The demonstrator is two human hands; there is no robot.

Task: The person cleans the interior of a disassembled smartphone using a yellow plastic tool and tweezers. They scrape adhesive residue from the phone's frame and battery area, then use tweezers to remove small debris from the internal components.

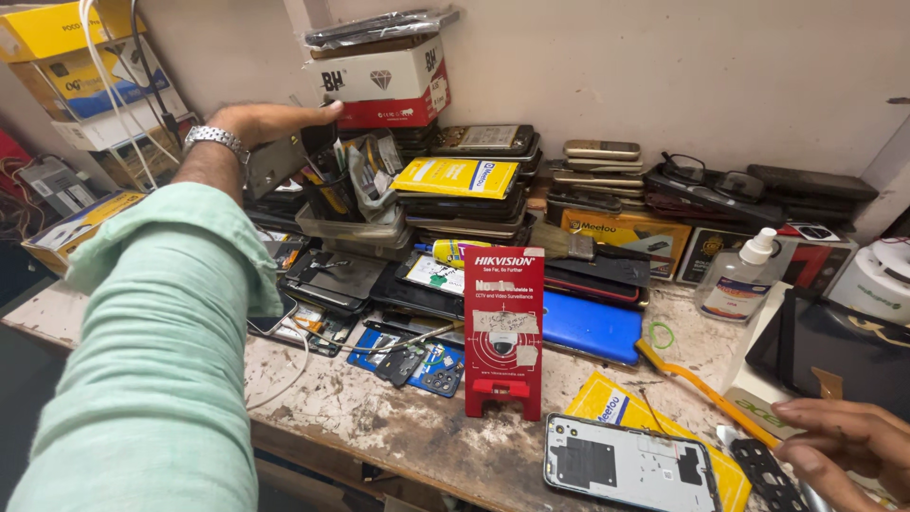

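My left hand [270, 121], with a metal watch on the wrist and a pale green sleeve, reaches to the back left. Its fingers lie flat over a clear tub of tools [346, 226], and the fingertips are at the tool tops; nothing is gripped that I can see. At the lower right my right hand [844, 446] rests on the bench with loosely curled fingers, empty. It is beside a black perforated part [763, 471]. An opened phone body [630, 465] lies on a yellow packet [607, 403] just left of that hand.
A red card stand [504, 327] stands mid-bench, with a blue flat case [592, 327] behind it. Stacks of old phones [474, 180] line the wall under a white and red box [384, 81]. A spray bottle [739, 275] and an orange pry tool [706, 389] sit at right.
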